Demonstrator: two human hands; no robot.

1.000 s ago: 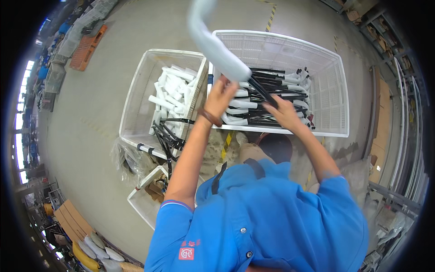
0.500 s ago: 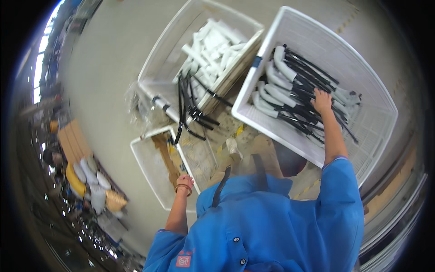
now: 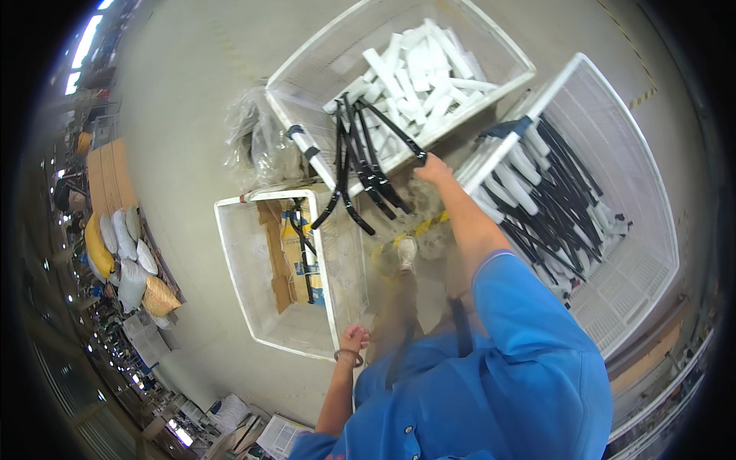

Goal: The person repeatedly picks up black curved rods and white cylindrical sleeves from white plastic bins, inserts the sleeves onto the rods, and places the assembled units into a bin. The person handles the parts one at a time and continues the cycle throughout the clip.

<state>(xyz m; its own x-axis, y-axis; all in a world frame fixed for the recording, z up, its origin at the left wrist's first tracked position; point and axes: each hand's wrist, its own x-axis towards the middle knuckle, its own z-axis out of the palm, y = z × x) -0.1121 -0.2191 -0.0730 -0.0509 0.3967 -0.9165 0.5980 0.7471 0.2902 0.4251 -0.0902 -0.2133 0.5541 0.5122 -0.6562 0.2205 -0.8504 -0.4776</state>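
Note:
My right hand [image 3: 435, 169] is closed round the end of a black tube [image 3: 395, 132], which slants over the near side of the middle white bin [image 3: 277, 113]. Several glossy, bent black tubes [image 3: 354, 157] lean over the same rim, just to the left of that hand. White foam sleeves [image 3: 414, 73] are heaped inside this bin. Beside the smaller white crate [image 3: 332, 295], my left hand [image 3: 355, 338] hangs low with its fingers curled and nothing visible in them.
At the right, a white basket [image 3: 640, 126] holds many black tubes [image 3: 571, 180] with white sleeves on their ends. The smaller crate contains cardboard [image 3: 270, 249] and a few dark tubes. Clear plastic wrap [image 3: 261, 142] lies on the floor, and filled sacks [image 3: 126, 245] stand farther left.
My right hand has left the sleeved tubes in the right basket and moved left to the tube on the middle bin. The view has shifted; my left hand stays low.

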